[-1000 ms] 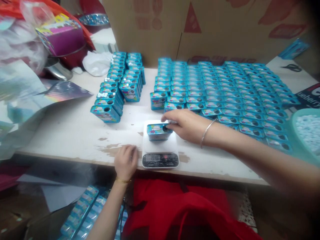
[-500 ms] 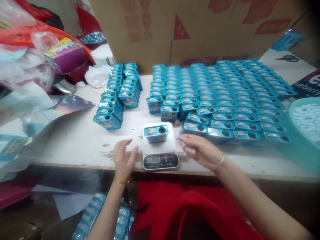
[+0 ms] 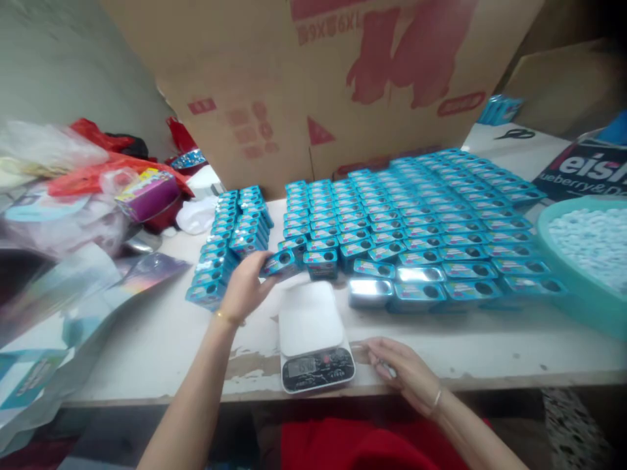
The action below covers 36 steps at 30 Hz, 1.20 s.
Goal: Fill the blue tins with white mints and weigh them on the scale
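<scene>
My left hand [image 3: 249,284] grips a small blue tin [image 3: 280,261] by its left end, fingers and thumb on opposite sides. The tin has a round dark hole in its top and is beside the front tins of the middle rows. Below it stands a white kitchen scale [image 3: 313,323] with a bare platform and a black display panel. My right hand [image 3: 404,369], to the right of the scale, is curled with thumb and fingertips together. Something small and pale shows in it, too blurred to name.
Rows of blue tins [image 3: 421,222] fill the right of the table. Two shorter rows [image 3: 208,287] stand at the left, some topped with white pieces. A turquoise basin [image 3: 551,261] of pale candies is far right. A cardboard box [image 3: 245,78] stands behind; plastic bags [image 3: 53,156] lie left.
The blue tin has left the scale's platform in my left hand, carried away toward the tins behind. My right hand stays beside the scale. The view has tilted upward.
</scene>
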Each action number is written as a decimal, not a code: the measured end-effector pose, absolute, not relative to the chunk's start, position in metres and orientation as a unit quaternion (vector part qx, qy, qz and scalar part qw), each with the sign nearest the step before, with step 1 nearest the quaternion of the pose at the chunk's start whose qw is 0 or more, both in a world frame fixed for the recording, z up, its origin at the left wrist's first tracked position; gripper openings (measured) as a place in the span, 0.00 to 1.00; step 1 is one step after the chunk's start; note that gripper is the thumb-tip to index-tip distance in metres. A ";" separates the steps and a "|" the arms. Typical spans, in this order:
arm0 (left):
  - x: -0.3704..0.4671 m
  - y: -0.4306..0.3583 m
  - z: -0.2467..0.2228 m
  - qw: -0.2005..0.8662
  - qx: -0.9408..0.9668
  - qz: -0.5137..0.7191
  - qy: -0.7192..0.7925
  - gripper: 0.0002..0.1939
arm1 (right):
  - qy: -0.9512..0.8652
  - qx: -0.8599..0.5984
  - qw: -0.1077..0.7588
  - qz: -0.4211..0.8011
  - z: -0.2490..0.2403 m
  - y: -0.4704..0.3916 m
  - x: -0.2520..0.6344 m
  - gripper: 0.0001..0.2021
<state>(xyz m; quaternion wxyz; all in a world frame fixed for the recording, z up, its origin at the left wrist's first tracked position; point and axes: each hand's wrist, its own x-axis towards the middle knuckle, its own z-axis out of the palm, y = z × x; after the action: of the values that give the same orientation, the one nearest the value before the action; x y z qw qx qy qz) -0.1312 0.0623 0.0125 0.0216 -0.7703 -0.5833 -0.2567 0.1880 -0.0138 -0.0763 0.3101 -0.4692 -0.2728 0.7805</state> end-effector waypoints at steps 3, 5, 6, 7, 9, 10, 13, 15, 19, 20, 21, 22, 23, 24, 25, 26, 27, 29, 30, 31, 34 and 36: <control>-0.143 0.091 -0.004 -0.014 -0.785 -0.231 -0.575 0.16 | -0.272 -0.472 0.306 0.781 -0.077 -0.016 0.187 0.18; -0.139 0.103 -0.019 -0.015 -0.787 -0.235 -0.570 0.16 | -0.275 -0.477 0.302 0.779 -0.078 -0.016 0.187 0.19; -0.135 0.107 -0.026 -0.004 -0.783 -0.242 -0.573 0.17 | -0.278 -0.479 0.301 0.776 -0.079 -0.016 0.186 0.19; -0.130 0.109 -0.032 0.015 -0.776 -0.252 -0.579 0.18 | -0.282 -0.482 0.302 0.772 -0.080 -0.016 0.186 0.19; -0.125 0.111 -0.039 0.061 -0.762 -0.267 -0.586 0.22 | -0.292 -0.487 0.300 0.766 -0.080 -0.016 0.185 0.20; -0.125 0.111 -0.039 0.082 -0.756 -0.274 -0.589 0.24 | -0.296 -0.489 0.296 0.765 -0.081 -0.015 0.185 0.20; -0.140 0.116 -0.028 0.149 -0.700 -0.285 -0.638 0.20 | -0.301 -0.487 0.282 0.769 -0.082 -0.015 0.186 0.18; -0.159 0.123 -0.019 0.187 -0.633 -0.244 -0.710 0.14 | -0.303 -0.485 0.276 0.773 -0.084 -0.015 0.186 0.18; -0.192 0.137 -0.012 0.160 -0.637 -0.078 -0.750 0.08 | -0.312 -0.485 0.279 0.768 -0.086 -0.015 0.186 0.19; -0.195 0.138 -0.011 0.150 -0.657 -0.056 -0.737 0.07 | -0.312 -0.488 0.282 0.765 -0.085 -0.014 0.186 0.19; -0.197 0.137 -0.009 0.150 -0.674 -0.044 -0.722 0.05 | -0.310 -0.490 0.285 0.763 -0.084 -0.014 0.186 0.19; -0.197 0.134 -0.005 0.159 -0.686 -0.038 -0.709 0.03 | -0.307 -0.492 0.287 0.763 -0.081 -0.014 0.186 0.19; -0.196 0.128 0.001 0.171 -0.695 -0.033 -0.698 0.02 | -0.304 -0.491 0.288 0.764 -0.079 -0.013 0.186 0.20; -0.192 0.121 0.009 0.182 -0.702 -0.024 -0.688 0.02 | -0.304 -0.486 0.288 0.767 -0.076 -0.012 0.186 0.19; -0.187 0.111 0.019 0.189 -0.709 -0.016 -0.680 0.03 | -0.304 -0.477 0.289 0.772 -0.073 -0.011 0.186 0.19; -0.180 0.100 0.030 0.190 -0.716 -0.009 -0.671 0.05 | -0.304 -0.467 0.291 0.777 -0.071 -0.009 0.186 0.19; -0.171 0.087 0.043 0.182 -0.728 -0.004 -0.661 0.08 | -0.302 -0.457 0.295 0.783 -0.069 -0.008 0.187 0.18; -0.147 0.063 0.065 0.159 -0.763 -0.009 -0.627 0.13 | -0.280 -0.441 0.307 0.796 -0.067 -0.005 0.188 0.16; -0.132 0.052 0.074 0.145 -0.779 -0.011 -0.610 0.14 | -0.258 -0.435 0.313 0.804 -0.068 -0.004 0.188 0.14; -0.116 0.043 0.080 0.127 -0.793 -0.008 -0.596 0.14 | -0.229 -0.431 0.317 0.814 -0.069 -0.003 0.189 0.13; -0.069 0.026 0.082 0.068 -0.817 0.035 -0.571 0.09 | -0.128 -0.418 0.323 0.840 -0.074 -0.006 0.190 0.08; -0.046 0.025 0.074 0.033 -0.829 0.067 -0.554 0.05 | -0.080 -0.412 0.327 0.847 -0.074 -0.010 0.192 0.05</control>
<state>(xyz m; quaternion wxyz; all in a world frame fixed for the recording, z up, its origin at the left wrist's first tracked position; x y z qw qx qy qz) -0.0463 0.0246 0.0736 0.0325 -0.8289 -0.5544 0.0669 0.1921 -0.0097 -0.0743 0.3266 -0.4125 -0.0802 0.8466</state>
